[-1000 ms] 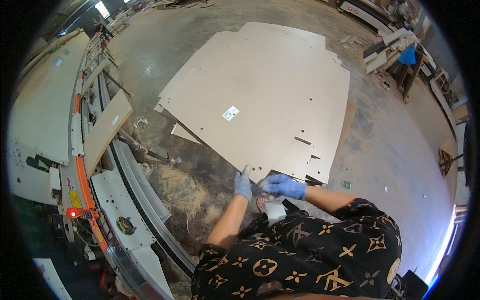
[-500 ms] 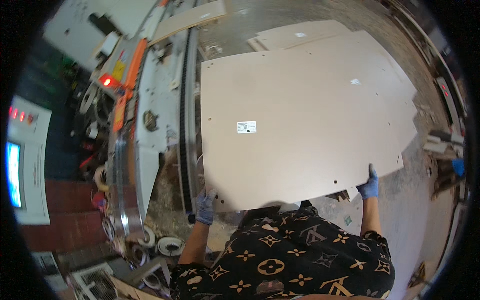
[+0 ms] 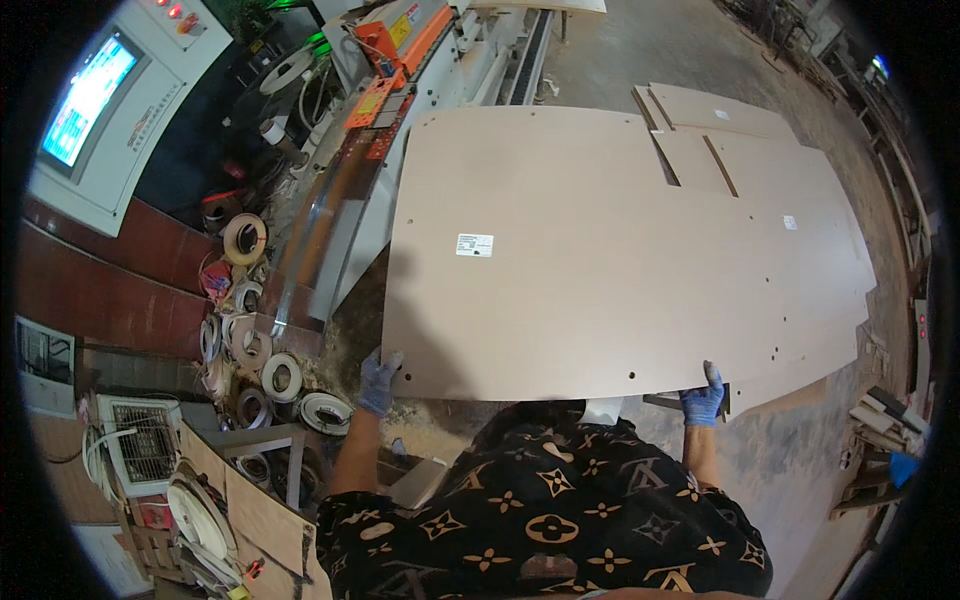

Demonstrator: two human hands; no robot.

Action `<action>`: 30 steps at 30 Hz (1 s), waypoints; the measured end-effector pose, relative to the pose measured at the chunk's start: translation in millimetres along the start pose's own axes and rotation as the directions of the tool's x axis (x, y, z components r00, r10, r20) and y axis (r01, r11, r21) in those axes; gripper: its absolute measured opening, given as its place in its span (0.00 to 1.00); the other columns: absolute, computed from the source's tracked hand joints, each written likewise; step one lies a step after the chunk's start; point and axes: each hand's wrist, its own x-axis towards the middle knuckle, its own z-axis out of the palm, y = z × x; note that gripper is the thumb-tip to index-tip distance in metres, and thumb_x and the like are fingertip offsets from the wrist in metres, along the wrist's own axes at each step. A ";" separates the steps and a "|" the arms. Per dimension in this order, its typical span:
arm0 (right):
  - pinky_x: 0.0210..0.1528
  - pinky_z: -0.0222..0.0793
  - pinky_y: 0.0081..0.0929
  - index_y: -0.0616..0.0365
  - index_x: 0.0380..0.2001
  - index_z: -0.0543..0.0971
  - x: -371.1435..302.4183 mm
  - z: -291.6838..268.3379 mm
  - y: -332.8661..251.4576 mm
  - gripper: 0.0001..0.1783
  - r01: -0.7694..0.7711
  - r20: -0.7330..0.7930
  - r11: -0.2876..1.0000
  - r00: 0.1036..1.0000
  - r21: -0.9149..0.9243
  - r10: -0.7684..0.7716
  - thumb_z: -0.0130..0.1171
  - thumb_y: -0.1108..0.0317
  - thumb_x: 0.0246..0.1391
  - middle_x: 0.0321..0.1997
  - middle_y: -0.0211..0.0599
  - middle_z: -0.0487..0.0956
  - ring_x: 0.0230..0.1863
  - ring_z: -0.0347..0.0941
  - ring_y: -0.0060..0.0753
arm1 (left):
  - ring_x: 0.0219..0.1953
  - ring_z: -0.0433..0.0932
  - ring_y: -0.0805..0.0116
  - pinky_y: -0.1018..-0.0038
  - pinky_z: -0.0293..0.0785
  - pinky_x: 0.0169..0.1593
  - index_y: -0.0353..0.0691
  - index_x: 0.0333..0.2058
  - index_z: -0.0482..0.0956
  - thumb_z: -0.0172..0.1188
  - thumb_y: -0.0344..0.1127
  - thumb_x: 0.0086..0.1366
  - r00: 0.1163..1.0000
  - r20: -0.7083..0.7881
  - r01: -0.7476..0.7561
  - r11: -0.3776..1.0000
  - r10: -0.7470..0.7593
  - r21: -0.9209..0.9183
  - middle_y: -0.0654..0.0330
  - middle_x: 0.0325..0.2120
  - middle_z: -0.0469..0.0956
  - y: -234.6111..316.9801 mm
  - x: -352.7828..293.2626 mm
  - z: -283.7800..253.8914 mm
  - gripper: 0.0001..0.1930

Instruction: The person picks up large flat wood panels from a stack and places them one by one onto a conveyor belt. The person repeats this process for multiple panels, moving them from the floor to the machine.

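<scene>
A large pale beige panel point(image 3: 540, 290) with small drilled holes and a white label point(image 3: 475, 246) lies flat across my front. My left hand point(image 3: 378, 386), in a blue-grey glove, grips its near left corner with the thumb on top. Near the right end of the same edge, my gloved right hand point(image 3: 703, 400) holds it, thumb over the top and fingers hidden underneath. Beyond and to the right, partly overlapped by this panel, are more beige panels point(image 3: 810, 265) in a stack.
At the left runs a long machine point(image 3: 375, 125) with orange parts and a rail. A control cabinet point(image 3: 150, 100) with a lit screen stands at the far left. Several rolls of edging tape point(image 3: 283, 378) and a wire-grilled box point(image 3: 145, 445) lie lower left. Offcuts point(image 3: 890, 425) sit at the right.
My view has swung left, bringing the cabinet and tape rolls further in. The held panel has shifted left relative to the stack, uncovering more of it. Both hands keep their hold.
</scene>
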 end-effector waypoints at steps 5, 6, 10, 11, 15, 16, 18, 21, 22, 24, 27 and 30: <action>0.58 0.70 0.45 0.64 0.47 0.73 -11.5 31.4 53.6 0.22 -0.109 0.204 0.994 0.974 0.028 0.101 0.61 0.67 0.49 0.51 0.46 0.75 0.53 0.72 0.46 | 0.37 0.75 0.71 0.73 0.73 0.40 0.36 0.47 0.77 0.64 0.46 0.59 0.999 -0.051 -0.012 0.996 0.016 0.086 0.62 0.38 0.78 -36.8 19.1 -66.4 0.23; 0.57 0.71 0.45 0.64 0.47 0.73 -14.2 38.9 63.1 0.21 -0.151 0.221 0.987 0.966 0.057 0.135 0.61 0.68 0.49 0.51 0.46 0.75 0.53 0.72 0.46 | 0.39 0.75 0.70 0.72 0.72 0.42 0.36 0.49 0.76 0.63 0.47 0.60 0.998 -0.063 0.023 0.995 -0.017 0.100 0.61 0.40 0.78 -43.4 31.6 -77.7 0.24; 0.55 0.73 0.47 0.66 0.50 0.71 -32.5 73.4 86.6 0.23 -0.343 0.212 0.932 0.926 0.117 0.313 0.60 0.73 0.50 0.52 0.49 0.75 0.53 0.73 0.48 | 0.45 0.74 0.66 0.67 0.72 0.48 0.37 0.54 0.72 0.62 0.49 0.61 0.979 -0.186 0.111 0.980 -0.080 0.166 0.58 0.45 0.76 -48.8 50.3 -121.5 0.28; 0.55 0.74 0.48 0.65 0.51 0.70 -41.1 81.8 89.1 0.24 -0.358 0.128 0.933 0.928 0.040 0.351 0.61 0.71 0.51 0.52 0.48 0.75 0.53 0.73 0.49 | 0.46 0.74 0.64 0.66 0.71 0.50 0.37 0.55 0.71 0.62 0.50 0.61 0.975 -0.188 0.086 0.984 -0.115 -0.155 0.58 0.46 0.75 -46.6 47.8 -122.7 0.29; 0.53 0.75 0.49 0.60 0.50 0.71 -83.4 116.6 114.3 0.23 -0.577 0.200 0.813 0.790 -0.077 0.579 0.63 0.68 0.51 0.52 0.45 0.76 0.52 0.74 0.48 | 0.45 0.75 0.61 0.64 0.75 0.48 0.40 0.54 0.71 0.62 0.54 0.59 0.967 -0.180 -0.015 0.669 -0.179 -0.743 0.58 0.46 0.76 -39.6 21.6 -76.6 0.30; 0.53 0.75 0.49 0.58 0.50 0.72 -93.6 124.3 124.5 0.23 -0.593 0.168 0.800 0.783 -0.092 0.599 0.63 0.67 0.51 0.52 0.44 0.76 0.52 0.74 0.47 | 0.44 0.75 0.60 0.64 0.77 0.45 0.41 0.54 0.72 0.62 0.55 0.59 0.964 -0.194 -0.029 0.657 -0.180 -0.753 0.59 0.45 0.76 -39.6 17.4 -57.0 0.30; 0.52 0.75 0.50 0.57 0.50 0.72 -106.3 139.3 141.9 0.22 -0.642 0.124 0.758 0.748 -0.116 0.652 0.64 0.65 0.52 0.51 0.43 0.77 0.52 0.74 0.46 | 0.38 0.77 0.64 0.68 0.79 0.33 0.45 0.51 0.74 0.61 0.57 0.59 0.964 -0.089 0.089 0.620 -0.251 -0.780 0.61 0.41 0.78 -41.7 22.0 -17.4 0.28; 0.52 0.75 0.45 0.56 0.49 0.73 -113.6 156.6 169.1 0.22 -0.720 0.200 0.670 0.640 -0.183 0.742 0.65 0.63 0.52 0.49 0.40 0.78 0.50 0.75 0.43 | 0.33 0.78 0.68 0.71 0.77 0.25 0.47 0.49 0.75 0.60 0.57 0.59 0.923 -0.258 -0.047 0.581 -0.285 -0.813 0.63 0.37 0.78 -35.9 52.2 -8.1 0.26; 0.51 0.76 0.43 0.56 0.49 0.73 -114.8 159.8 175.7 0.22 -0.708 0.188 0.674 0.647 -0.210 0.739 0.65 0.63 0.52 0.49 0.39 0.78 0.50 0.75 0.42 | 0.32 0.78 0.68 0.71 0.77 0.25 0.47 0.49 0.75 0.60 0.57 0.60 0.918 -0.252 -0.030 0.580 -0.305 -0.814 0.64 0.37 0.78 -34.3 62.8 -12.6 0.25; 0.50 0.77 0.38 0.55 0.49 0.73 -119.6 163.5 193.2 0.21 -0.622 0.107 0.730 0.736 -0.284 0.668 0.65 0.63 0.52 0.48 0.38 0.79 0.49 0.76 0.41 | 0.31 0.78 0.69 0.72 0.77 0.26 0.47 0.49 0.75 0.58 0.57 0.61 0.917 -0.266 -0.032 0.612 -0.295 -0.790 0.65 0.38 0.78 -31.9 82.3 -24.4 0.24; 0.49 0.78 0.31 0.56 0.50 0.73 -122.0 167.5 214.2 0.24 -0.623 0.107 0.728 0.735 -0.286 0.670 0.66 0.61 0.52 0.47 0.39 0.79 0.46 0.77 0.38 | 0.37 0.78 0.67 0.70 0.79 0.34 0.45 0.51 0.73 0.54 0.55 0.65 0.933 -0.297 -0.107 0.630 -0.203 -0.769 0.62 0.42 0.78 -26.7 112.0 -36.2 0.24; 0.48 0.79 0.31 0.55 0.50 0.73 -116.7 175.2 225.8 0.24 -0.700 0.080 0.677 0.680 -0.226 0.729 0.67 0.60 0.51 0.46 0.40 0.80 0.45 0.78 0.36 | 0.44 0.77 0.65 0.67 0.78 0.45 0.43 0.54 0.71 0.51 0.52 0.67 0.923 -0.340 -0.167 0.612 -0.177 -0.773 0.60 0.48 0.76 -22.5 133.8 -40.6 0.24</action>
